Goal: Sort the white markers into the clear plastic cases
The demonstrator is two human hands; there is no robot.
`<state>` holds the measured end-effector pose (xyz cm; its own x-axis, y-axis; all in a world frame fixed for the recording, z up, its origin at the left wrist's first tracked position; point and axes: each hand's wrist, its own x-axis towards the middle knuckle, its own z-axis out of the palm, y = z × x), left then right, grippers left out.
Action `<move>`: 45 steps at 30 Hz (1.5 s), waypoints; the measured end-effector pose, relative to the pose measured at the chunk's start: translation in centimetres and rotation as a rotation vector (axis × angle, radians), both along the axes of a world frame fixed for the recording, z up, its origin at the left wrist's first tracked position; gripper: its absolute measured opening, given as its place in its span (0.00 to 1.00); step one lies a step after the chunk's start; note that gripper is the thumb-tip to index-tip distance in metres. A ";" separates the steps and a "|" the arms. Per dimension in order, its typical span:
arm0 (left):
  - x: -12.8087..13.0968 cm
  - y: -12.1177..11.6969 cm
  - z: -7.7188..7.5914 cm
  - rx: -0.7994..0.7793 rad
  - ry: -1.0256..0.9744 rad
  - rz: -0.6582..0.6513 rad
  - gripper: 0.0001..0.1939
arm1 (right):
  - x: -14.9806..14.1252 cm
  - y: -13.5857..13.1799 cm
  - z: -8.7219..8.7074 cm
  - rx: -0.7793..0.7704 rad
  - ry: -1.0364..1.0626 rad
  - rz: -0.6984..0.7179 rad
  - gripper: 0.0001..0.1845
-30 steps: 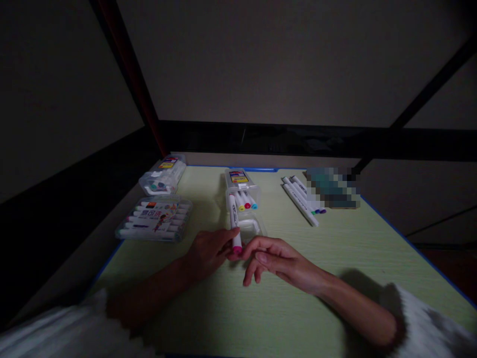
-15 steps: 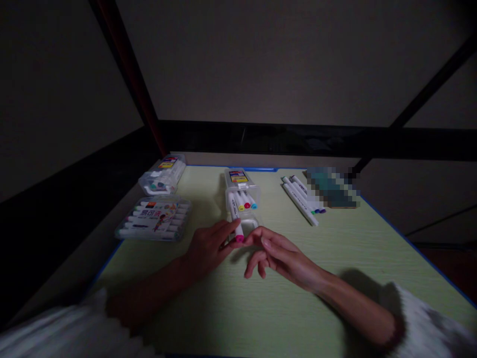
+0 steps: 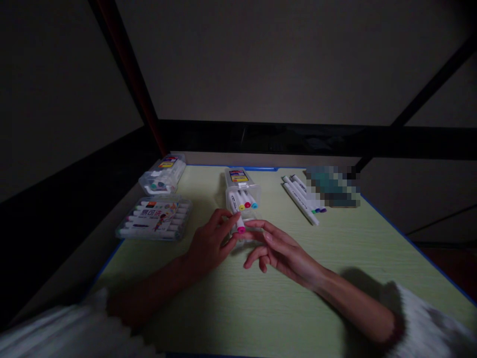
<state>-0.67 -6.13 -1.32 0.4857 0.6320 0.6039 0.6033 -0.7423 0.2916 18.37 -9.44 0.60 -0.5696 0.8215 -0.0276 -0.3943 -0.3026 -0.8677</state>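
My left hand (image 3: 212,239) pinches a white marker with a pink end (image 3: 239,223) between thumb and fingers. The marker's far part lies in the mouth of a clear plastic marker case (image 3: 238,178), beside markers with yellow, red and blue ends (image 3: 247,204). The case's transparent lid (image 3: 250,216) hangs open toward me, partly covered by my hands. My right hand (image 3: 285,251) is beside the marker's pink end, fingers apart and index fingertip near or touching it; it grips nothing.
A closed flat box of markers (image 3: 154,219) lies at the left, with another clear marker case (image 3: 163,174) behind it. Several loose markers (image 3: 301,199) lie at the right, next to a pixelated greenish object (image 3: 331,186). The pale green table (image 3: 261,313) has a blue edge.
My left hand has pushed the pink-ended marker forward, deeper into the case. My right hand has followed slightly forward, its fingers straightening beside the pink end.
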 end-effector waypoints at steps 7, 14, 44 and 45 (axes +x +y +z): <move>0.3 -0.1 0.2 -0.002 0.044 0.038 0.20 | 0.0 0.0 0.2 -0.022 0.016 0.003 0.22; 0.2 -0.1 0.2 -0.034 0.044 0.016 0.22 | 0.1 0.0 0.0 -0.034 0.024 0.001 0.24; 0.1 0.3 0.2 -0.082 0.081 0.006 0.25 | 0.2 0.1 0.1 -0.016 0.007 -0.005 0.26; 0.1 0.3 0.2 -0.084 0.081 0.003 0.25 | 0.1 0.1 0.1 -0.014 0.006 -0.004 0.26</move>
